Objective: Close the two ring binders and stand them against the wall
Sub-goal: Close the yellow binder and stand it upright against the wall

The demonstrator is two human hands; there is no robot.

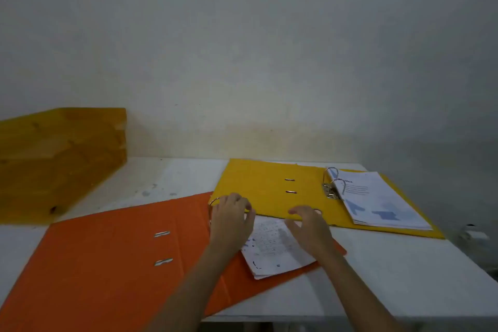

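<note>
**deskguy:** why's everything sprawled out like that? The wall point(242, 48) at the back is bare, nothing standing against it yet.

**binderfan:** Both binders are wide open, flat on the white table point(390, 272). The orange binder point(107, 264) is nearest, and the yellow binder point(269, 188) sits behind it, close to the wall, its paper stack point(382, 202) on the rings.

**deskguy:** and the hands?

**binderfan:** The left hand point(231, 221) rests loosely curled at the orange one's ring mechanism point(214, 203), probably steadying it. The right hand point(310, 226) is spread open on the handwritten pages point(269, 248), gripping nothing. I'd guess that's to square the sheets so the cover shuts cleanly.
</note>
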